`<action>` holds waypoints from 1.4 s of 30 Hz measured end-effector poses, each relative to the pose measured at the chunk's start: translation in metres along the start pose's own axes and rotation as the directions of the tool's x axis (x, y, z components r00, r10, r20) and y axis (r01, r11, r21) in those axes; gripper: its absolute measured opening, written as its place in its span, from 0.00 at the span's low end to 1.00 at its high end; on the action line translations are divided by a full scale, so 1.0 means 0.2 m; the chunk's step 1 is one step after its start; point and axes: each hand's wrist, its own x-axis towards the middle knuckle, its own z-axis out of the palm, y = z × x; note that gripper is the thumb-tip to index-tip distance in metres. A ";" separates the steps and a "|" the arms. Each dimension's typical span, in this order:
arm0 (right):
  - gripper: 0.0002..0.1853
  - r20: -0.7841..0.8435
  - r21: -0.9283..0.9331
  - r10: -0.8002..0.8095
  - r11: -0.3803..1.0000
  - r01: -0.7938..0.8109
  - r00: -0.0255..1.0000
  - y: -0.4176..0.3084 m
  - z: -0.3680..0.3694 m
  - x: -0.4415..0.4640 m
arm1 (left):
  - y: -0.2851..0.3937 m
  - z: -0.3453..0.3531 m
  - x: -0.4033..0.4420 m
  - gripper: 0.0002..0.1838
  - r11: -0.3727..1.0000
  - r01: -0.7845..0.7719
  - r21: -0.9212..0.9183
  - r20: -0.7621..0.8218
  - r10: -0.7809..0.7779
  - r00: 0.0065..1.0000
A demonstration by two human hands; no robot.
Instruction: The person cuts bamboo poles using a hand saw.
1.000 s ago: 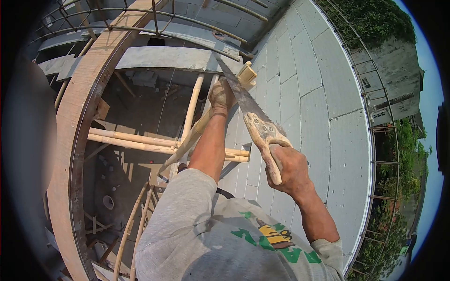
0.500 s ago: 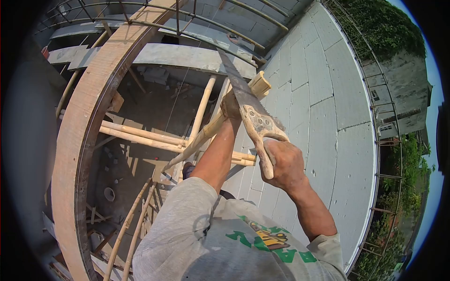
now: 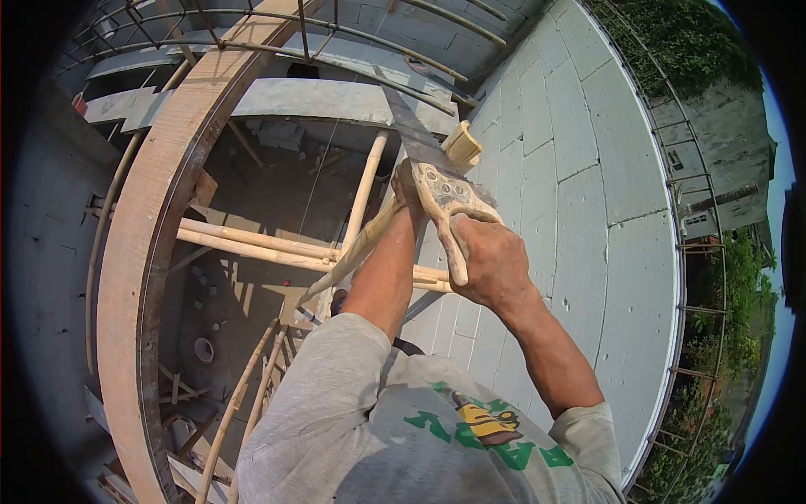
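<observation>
My right hand (image 3: 494, 259) is wrapped around the pale, worn handle of a handsaw (image 3: 445, 193). The saw's dark toothed blade points away from me and lies across a bamboo pole (image 3: 462, 144) near the pole's upper end. Just left of the saw handle, my left hand (image 3: 406, 183) is closed round the same pole, its fingers partly hidden by the saw. The pole slants down and left, past my left forearm. Motion smears the blade a little, and I cannot make out how deep it sits in the bamboo.
A long wooden beam (image 3: 168, 218) curves up the left side, with steel rebar (image 3: 277, 17) above it. Bamboo props (image 3: 260, 245) cross over a lower floor holding a white bucket (image 3: 204, 349). A grey block wall (image 3: 579, 218) stands at the right.
My right hand has pushed the saw forward and to the left, so its handle is now closer to my left hand. The left hand stays on the bamboo pole.
</observation>
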 end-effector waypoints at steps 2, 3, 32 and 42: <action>0.08 -0.004 0.012 0.005 1.000 -0.004 1.000 0.02 -0.03 -0.04 | 0.04 -0.02 0.01 0.17 0.994 -0.036 0.098 0.048 0.031 0.998; 0.08 0.003 0.016 0.014 1.000 -0.014 1.000 0.03 -0.06 -0.10 | 0.06 -0.03 0.03 0.17 0.982 -0.085 0.169 0.106 0.068 0.992; 0.09 -0.005 -0.047 0.014 0.999 -0.015 1.000 -0.02 -0.01 0.03 | -0.10 0.07 0.04 0.12 0.997 -0.034 -0.062 0.068 0.039 0.997; 0.08 0.048 -0.053 0.033 0.998 -0.031 0.998 0.07 -0.23 -0.40 | -0.08 0.12 0.15 0.14 0.931 -0.236 0.279 0.119 0.211 0.970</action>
